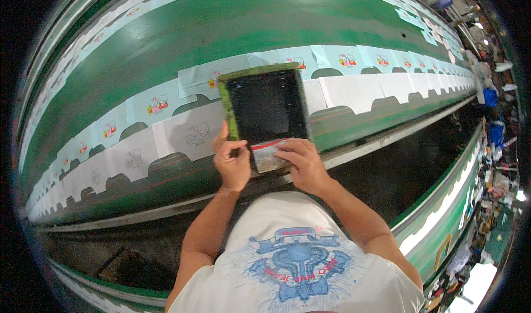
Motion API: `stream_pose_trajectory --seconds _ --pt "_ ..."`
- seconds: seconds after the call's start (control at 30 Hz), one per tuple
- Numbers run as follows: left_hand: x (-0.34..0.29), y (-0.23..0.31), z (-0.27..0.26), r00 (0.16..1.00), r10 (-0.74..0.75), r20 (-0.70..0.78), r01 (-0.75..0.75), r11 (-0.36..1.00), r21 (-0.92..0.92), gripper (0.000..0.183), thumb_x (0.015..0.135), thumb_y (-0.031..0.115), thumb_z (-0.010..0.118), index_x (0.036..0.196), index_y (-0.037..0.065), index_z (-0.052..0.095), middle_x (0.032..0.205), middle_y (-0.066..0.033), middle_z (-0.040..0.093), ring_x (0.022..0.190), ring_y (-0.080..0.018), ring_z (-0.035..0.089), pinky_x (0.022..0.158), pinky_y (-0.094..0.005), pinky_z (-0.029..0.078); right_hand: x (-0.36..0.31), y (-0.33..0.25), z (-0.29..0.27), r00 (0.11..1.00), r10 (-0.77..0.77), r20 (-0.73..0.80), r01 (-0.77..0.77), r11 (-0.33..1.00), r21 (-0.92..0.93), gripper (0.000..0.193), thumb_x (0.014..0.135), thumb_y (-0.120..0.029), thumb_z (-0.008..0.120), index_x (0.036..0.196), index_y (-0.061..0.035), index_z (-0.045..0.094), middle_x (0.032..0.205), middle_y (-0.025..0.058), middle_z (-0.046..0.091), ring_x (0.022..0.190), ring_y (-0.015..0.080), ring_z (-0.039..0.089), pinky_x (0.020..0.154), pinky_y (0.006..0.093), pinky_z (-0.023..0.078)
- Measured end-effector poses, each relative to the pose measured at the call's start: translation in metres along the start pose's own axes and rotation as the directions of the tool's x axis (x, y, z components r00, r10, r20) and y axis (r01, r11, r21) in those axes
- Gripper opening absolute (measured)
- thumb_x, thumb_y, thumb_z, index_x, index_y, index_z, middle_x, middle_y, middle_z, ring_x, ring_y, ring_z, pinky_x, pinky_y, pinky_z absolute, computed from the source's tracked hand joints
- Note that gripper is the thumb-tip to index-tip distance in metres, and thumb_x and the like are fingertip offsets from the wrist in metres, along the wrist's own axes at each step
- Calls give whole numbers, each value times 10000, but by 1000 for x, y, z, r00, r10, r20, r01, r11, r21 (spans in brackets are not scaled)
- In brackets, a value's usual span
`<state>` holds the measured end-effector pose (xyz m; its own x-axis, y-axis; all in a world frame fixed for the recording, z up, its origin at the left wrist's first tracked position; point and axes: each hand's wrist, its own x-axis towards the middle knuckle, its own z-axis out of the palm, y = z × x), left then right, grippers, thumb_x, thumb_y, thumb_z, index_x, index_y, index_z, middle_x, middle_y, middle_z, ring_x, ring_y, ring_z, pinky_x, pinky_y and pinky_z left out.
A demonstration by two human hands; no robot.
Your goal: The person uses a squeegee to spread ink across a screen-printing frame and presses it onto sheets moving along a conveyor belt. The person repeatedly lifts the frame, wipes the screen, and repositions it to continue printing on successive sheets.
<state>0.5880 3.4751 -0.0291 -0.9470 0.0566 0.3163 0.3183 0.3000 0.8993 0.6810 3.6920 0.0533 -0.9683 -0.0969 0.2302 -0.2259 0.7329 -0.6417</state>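
Head view: a dark printing screen frame (267, 105) is held at centre frame over a long green table (221, 25).
Its near edge is clamped by the left hand (232, 161), fingers curled; the right hand (303, 163) is closed on a squeegee (268, 153) beside it, forearms rising from below.

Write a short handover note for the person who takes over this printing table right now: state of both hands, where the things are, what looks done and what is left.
Left hand: grips the near left corner of the screen frame.
Right hand: rests on the squeegee at the frame's near edge.
The frame lies flat on the long green table, over one white fabric piece.
Done: pieces to the left show only a grey outline; the far row carries coloured prints.
Left: pieces to the right look blank.
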Motion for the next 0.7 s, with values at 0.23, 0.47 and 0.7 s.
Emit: stream_pose_trajectory --seconds 0.23,0.47,0.7 --pt "-13 11 74 998 -51 -45 48 996 -73 253 762 -151 770 876 73 744 1593 -247 606 1394 -354 605 1135 -451 478 -23 62 -48 997 -58 59 56 998 24 549 740 110 691 1252 -80 752 1346 129 686 1301 398 617 1096 536 501" --pt "-16 6 79 988 -151 -27 149 986 -73 232 763 -145 756 851 67 724 1582 -291 597 1397 -348 613 1133 -451 481 -13 60 -60 977 -141 159 159 981 -112 489 808 12 726 1285 -95 736 1294 125 694 1274 368 643 1081 515 509" --pt "-21 -4 74 981 -196 -5 195 979 -51 183 749 -108 762 804 61 715 1566 -309 602 1386 -377 629 1116 -456 494 16 54 -71 887 -154 436 269 939 -215 464 803 -49 750 1265 -59 707 1211 138 696 1189 379 661 1007 513 545"
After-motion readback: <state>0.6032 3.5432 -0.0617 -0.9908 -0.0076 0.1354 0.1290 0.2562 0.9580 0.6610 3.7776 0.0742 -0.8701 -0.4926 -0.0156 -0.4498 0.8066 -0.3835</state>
